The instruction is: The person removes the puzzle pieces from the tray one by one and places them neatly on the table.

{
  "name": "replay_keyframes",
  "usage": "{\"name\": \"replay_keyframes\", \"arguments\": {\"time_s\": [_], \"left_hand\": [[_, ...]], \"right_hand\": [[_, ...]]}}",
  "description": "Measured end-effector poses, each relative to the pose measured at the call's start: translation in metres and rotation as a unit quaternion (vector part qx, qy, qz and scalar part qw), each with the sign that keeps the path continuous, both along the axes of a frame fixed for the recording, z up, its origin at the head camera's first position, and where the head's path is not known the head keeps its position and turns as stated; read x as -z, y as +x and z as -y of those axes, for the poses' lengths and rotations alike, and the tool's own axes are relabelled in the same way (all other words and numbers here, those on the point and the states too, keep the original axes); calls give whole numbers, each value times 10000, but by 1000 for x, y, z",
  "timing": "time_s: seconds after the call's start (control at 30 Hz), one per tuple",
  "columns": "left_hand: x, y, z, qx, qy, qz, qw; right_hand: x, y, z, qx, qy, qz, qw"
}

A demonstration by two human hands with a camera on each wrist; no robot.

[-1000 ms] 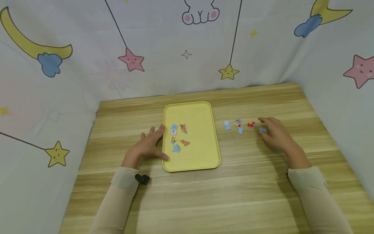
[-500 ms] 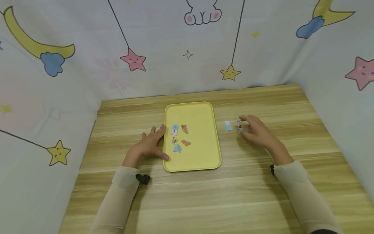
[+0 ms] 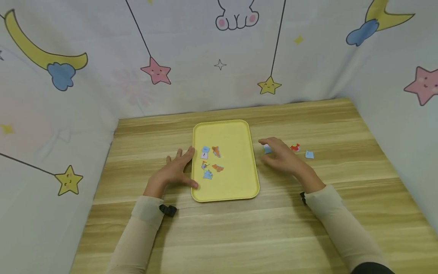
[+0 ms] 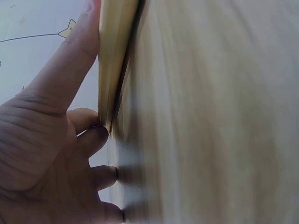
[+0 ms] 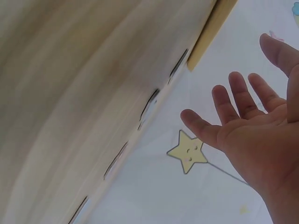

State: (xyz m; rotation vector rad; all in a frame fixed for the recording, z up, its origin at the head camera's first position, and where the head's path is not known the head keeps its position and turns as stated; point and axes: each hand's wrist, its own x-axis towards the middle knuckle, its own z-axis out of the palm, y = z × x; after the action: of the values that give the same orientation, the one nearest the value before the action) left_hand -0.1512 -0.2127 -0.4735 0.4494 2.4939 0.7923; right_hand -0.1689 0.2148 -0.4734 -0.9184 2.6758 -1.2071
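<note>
My left hand [image 3: 174,169] rests at the left edge of a yellow tray [image 3: 236,152], fingers spread, thumb and forefinger touching its rim. In the left wrist view the thumb lies along the tray's side wall [image 4: 112,56]. On the tray's left half lie several small flat picture pieces, among them orange ones [image 3: 216,151] and a blue one [image 3: 207,174]. My right hand [image 3: 282,158] hovers right of the tray with fingers apart, over a light-blue and white piece [image 3: 267,148]. The right wrist view shows the palm with nothing in it.
Right of that hand lie a red piece [image 3: 295,147] and a pale-blue piece [image 3: 309,154] on the wooden table [image 3: 219,232]. A white cloth [image 3: 205,91] printed with stars and moons hangs behind and beside the table.
My right hand has moved left from above the pale-blue piece, past the red piece, to the piece nearest the tray. The left hand has stayed at the tray's edge.
</note>
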Motion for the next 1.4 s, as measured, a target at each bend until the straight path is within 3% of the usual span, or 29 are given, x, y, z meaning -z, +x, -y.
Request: {"name": "replay_keyframes", "arguments": {"time_s": [0.33,0.57,0.9,1.4], "left_hand": [[-2,-2,-1,-53,-3,-59,10000],[-3,-4,-1,11,34,-91,10000],[-1,-7,-2,49,81,-159,9998],[5,1,2,5,46,-56,10000]], "right_hand": [[-4,0,31,-239,-61,182,9995],[-5,-2,48,-555,119,-87,9984],[-4,-2,68,-665,13,104,9977],[4,2,89,-1094,420,220,9929]]}}
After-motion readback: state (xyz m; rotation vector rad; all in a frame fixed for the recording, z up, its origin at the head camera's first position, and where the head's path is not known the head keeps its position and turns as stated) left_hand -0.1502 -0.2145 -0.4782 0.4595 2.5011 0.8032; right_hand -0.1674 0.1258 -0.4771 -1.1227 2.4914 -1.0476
